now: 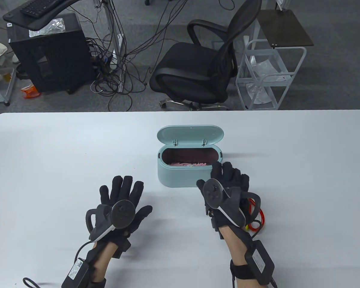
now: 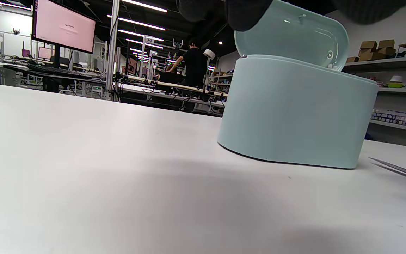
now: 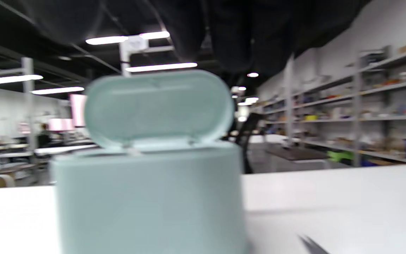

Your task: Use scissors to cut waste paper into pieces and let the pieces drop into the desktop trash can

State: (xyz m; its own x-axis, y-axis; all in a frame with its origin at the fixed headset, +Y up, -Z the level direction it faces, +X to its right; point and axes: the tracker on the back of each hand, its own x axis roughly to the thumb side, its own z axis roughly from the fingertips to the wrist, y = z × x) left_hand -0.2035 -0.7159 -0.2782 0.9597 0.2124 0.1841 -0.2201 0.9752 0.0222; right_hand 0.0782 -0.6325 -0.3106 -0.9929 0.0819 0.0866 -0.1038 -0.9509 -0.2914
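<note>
The mint-green desktop trash can [image 1: 180, 175] stands mid-table with its lid [image 1: 190, 135] up, and pink paper pieces [image 1: 188, 164] lie inside. My left hand [image 1: 123, 192] lies flat on the table to the can's front left, fingers spread and holding nothing. My right hand [image 1: 228, 177] hovers at the can's front right corner with its fingers stretched out. Red-handled scissors [image 1: 257, 220] lie on the table under that hand. Their blade [image 2: 400, 171] shows flat on the table in the left wrist view, and its tip [image 3: 312, 245] in the right wrist view. No uncut paper is in sight.
The white table [image 1: 48, 156] stretches wide to both sides of the can [image 2: 294, 113]. Beyond its far edge stand a black office chair [image 1: 198, 69], a white wire cart [image 1: 270, 75] and a black computer case [image 1: 51, 54] with cables.
</note>
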